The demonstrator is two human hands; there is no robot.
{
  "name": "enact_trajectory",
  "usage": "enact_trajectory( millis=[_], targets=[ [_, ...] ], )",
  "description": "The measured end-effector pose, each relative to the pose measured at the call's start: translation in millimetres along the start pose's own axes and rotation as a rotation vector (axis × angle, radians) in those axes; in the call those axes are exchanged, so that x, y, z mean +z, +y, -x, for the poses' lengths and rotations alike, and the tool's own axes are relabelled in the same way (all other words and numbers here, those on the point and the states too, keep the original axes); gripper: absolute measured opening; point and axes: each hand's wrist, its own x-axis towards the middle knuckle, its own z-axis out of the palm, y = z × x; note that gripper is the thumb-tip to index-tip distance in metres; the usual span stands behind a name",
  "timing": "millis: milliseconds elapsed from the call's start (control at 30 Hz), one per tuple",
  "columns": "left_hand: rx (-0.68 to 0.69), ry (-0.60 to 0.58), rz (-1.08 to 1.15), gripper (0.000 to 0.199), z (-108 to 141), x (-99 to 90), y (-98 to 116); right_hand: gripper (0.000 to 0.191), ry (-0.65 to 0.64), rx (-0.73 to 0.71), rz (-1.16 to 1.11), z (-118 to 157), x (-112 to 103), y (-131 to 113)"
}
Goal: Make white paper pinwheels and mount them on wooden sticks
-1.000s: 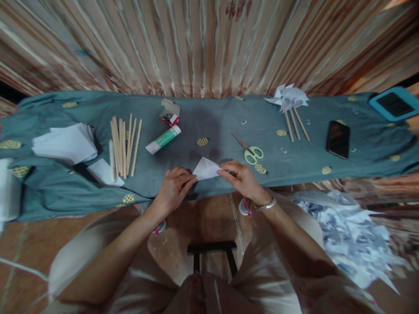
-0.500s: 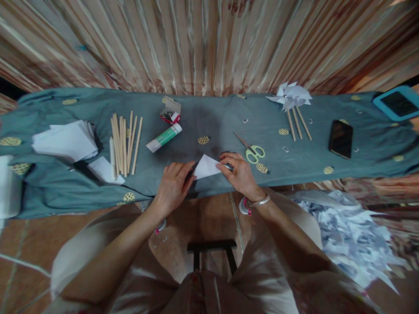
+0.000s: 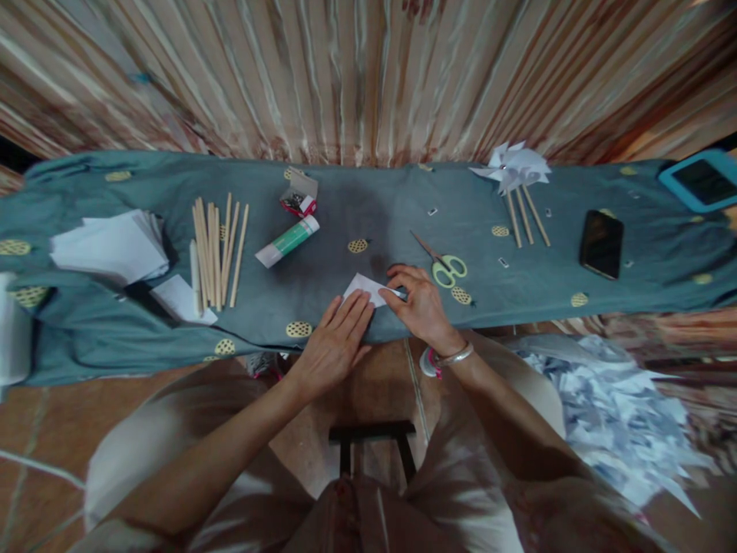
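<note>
A folded piece of white paper [image 3: 361, 283] with a pointed top lies near the front edge of the cloth-covered table. My left hand [image 3: 337, 338] rests flat across its lower left part, fingers stretched out. With thumb and fingers, my right hand [image 3: 419, 303] pinches the paper's right corner. Scissors with light green handles [image 3: 449, 270] lie just beyond my right hand, blades pointing away to the left. Part of the paper is hidden under my left fingers.
Left: a paper stack [image 3: 109, 250], wooden sticks [image 3: 216, 253], a green-and-white glue tube [image 3: 288, 240], a small open box of metal pieces [image 3: 299, 196]. Right: paper pinwheels on sticks [image 3: 518, 169], a phone [image 3: 601, 244], a blue-framed tablet [image 3: 702, 183]. Pinwheel-like paper shapes [image 3: 610, 407] are heaped below.
My left hand has moved right, from gripping the paper's left edge to lying flat on top of it. My right hand stays at the right corner.
</note>
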Motion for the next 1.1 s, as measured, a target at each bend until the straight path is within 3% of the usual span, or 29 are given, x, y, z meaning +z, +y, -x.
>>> enact_trajectory(
  millis=[567,1100],
  targets=[
    [-0.025,-0.016,0.035,0.061,-1.5,0.2,-1.7,0.013,-0.003,-0.003,0.052,-2.5,1.0,-1.5],
    [-0.018,-0.047,-0.008,0.064,-3.0,-3.3,0.6,0.034,-0.053,-0.024,0.076,8.0,-3.0,-9.8]
  ],
)
